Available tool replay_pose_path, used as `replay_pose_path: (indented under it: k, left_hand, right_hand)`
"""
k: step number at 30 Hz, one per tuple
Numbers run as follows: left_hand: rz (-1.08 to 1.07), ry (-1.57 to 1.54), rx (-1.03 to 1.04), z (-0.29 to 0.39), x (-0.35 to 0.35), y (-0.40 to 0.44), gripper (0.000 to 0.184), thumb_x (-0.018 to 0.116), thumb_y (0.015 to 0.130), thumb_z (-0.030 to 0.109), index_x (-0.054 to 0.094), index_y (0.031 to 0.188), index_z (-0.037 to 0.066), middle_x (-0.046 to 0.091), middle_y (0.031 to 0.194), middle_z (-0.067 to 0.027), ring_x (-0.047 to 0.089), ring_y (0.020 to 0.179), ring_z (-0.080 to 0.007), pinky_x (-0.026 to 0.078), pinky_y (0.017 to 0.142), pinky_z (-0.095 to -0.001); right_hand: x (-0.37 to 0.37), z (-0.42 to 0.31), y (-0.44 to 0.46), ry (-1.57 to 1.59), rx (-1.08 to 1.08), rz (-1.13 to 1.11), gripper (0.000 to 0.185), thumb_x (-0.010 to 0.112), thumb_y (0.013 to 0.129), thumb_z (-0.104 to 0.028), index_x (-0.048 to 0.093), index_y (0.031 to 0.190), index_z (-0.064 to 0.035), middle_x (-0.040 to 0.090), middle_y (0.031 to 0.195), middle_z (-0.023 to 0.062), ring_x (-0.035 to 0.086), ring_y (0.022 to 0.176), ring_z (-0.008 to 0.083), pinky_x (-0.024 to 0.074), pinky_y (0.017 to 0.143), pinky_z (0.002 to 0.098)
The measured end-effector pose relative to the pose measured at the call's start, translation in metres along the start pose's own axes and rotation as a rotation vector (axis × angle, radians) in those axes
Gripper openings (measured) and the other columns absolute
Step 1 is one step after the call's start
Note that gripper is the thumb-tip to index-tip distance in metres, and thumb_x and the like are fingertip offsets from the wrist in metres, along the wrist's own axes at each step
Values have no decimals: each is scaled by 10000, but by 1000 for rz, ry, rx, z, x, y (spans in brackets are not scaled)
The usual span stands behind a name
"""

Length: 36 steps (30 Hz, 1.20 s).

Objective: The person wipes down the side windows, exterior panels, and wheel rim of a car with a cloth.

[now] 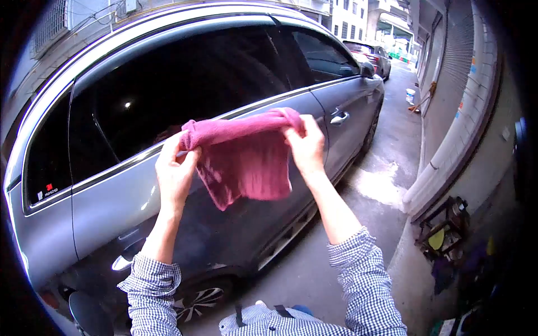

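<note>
Cloth (246,173): rosy maroon throughout, no print noted, brighter along the rolled upper edge. Sleeves (363,274): fine dark-and-white check (the shirt front (274,326) matches). Car body (126,204): grey with a bluish cast. Rear side window (185,78): near black. Window sticker (49,189): red mark, white lettering. Wheel (199,302): silver spokes against black. Distant bucket (410,95): white and blue. Pavement (291,285): grey.

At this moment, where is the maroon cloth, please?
In the head view, the maroon cloth is near the centre, held between the left hand and the right hand, in front of the grey car.
</note>
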<state>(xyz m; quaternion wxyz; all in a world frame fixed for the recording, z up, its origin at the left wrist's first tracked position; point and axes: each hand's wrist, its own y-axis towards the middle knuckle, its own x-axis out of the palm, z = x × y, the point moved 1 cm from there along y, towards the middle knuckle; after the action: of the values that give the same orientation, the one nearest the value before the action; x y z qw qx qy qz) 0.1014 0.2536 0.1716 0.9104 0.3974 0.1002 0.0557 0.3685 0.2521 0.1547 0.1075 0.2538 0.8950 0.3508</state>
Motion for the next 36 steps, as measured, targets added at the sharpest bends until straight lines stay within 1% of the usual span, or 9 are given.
replay_pose_path:
  k: [2, 6, 8, 9, 10, 14, 26, 28, 36]
  left_hand:
    - [-143, 294, -284, -43, 1, 6, 337, 684, 779, 91, 605, 1098, 13, 609, 1060, -115, 607, 944, -217, 490, 868, -316]
    - [190, 469, -5, -79, 36, -18, 480, 682, 757, 109, 510, 1200, 42, 435, 1310, -210, 490, 1160, -367, 425, 974, -391]
    - [-75, 744, 240, -102, 72, -31, 500, 668, 779, 168, 500, 1245, 95, 370, 1396, -204, 353, 1293, -399, 302, 1071, -450]
    - [-227, 985, 225, -118, 84, -39, 560, 614, 832, 262, 437, 1348, 134, 272, 1485, -158, 183, 1390, -381, 130, 1127, -499]
    - [-196, 1179, 327, -137, 90, -45, 545, 547, 864, 390, 453, 1356, 175, 272, 1493, -130, 171, 1400, -359, 105, 1121, -520]
    - [-135, 1296, 346, -129, 107, -10, 532, 525, 862, 434, 489, 1333, 190, 294, 1483, -111, 181, 1389, -379, 116, 1111, -528]
    - [-393, 952, 515, -186, 337, 56, 725, 614, 715, 588, 451, 1352, 283, 258, 1504, -71, 88, 1403, -406, 80, 1067, -654]
    - [-507, 910, 530, -185, 349, 57, 759, 611, 699, 640, 456, 1347, 277, 264, 1500, -82, 90, 1390, -446, 62, 1058, -681]
    - [-407, 861, 530, -185, 308, 49, 644, 657, 697, 531, 557, 1220, 169, 384, 1398, -113, 198, 1352, -462, 138, 1086, -626]
  right_hand:
    - [32, 22, -10, 101, 116, -57, 554, 719, 769, -171, 464, 1242, -33, 594, 1129, 157, 583, 1027, 232, 453, 908, 344]
    - [100, 93, -23, -29, -71, -267, 799, 654, 808, -341, 240, 1442, -86, 242, 1468, 223, 227, 1375, 333, 212, 1112, 475]
    - [133, 117, -37, -559, 130, -540, 773, 579, 843, -463, 226, 1462, -165, 153, 1516, 178, 151, 1393, 380, 151, 1088, 596]
    - [143, 138, -48, -639, -46, -433, 745, 544, 849, -500, 239, 1459, -201, 158, 1520, 155, 146, 1390, 395, 128, 1066, 637]
    - [147, 157, -55, -713, -230, -319, 719, 509, 854, -537, 252, 1456, -237, 162, 1525, 132, 141, 1387, 410, 104, 1044, 678]
    - [129, 167, -8, -535, -484, -238, 684, 563, 811, -524, 363, 1406, -254, 234, 1505, 105, 219, 1364, 385, 141, 1037, 662]
    - [-11, 332, 118, -679, -263, -316, 641, 541, 863, -442, 353, 1409, -164, 310, 1479, 116, 227, 1379, 346, 148, 1070, 601]
    - [-33, 348, 123, -379, -336, -257, 654, 500, 891, -473, 337, 1415, -118, 313, 1476, 136, 197, 1395, 341, 130, 1085, 577]
    - [-12, 335, 85, -625, -209, -197, 756, 389, 878, -631, 323, 1435, -124, 231, 1513, 144, 142, 1395, 403, 88, 1084, 594]
